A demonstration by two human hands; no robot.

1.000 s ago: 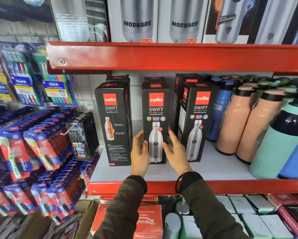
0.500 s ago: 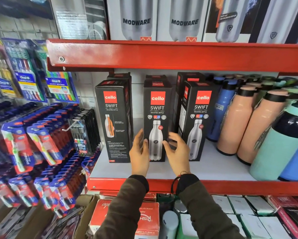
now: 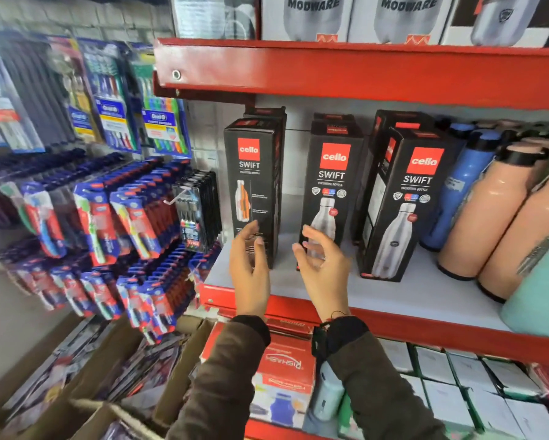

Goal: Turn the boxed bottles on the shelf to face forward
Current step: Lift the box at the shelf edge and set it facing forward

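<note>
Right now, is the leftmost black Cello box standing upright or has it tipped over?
Upright. The leftmost box stands on its base on the white shelf, closed top flap uppermost, logo reading level. Neither open hand grips it.

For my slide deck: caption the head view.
Left hand and right hand, both open, before three black Cello Swift boxes on a red-edged shelf.

Three black boxes [image 3: 330, 185] upright – left one side-on.
</note>
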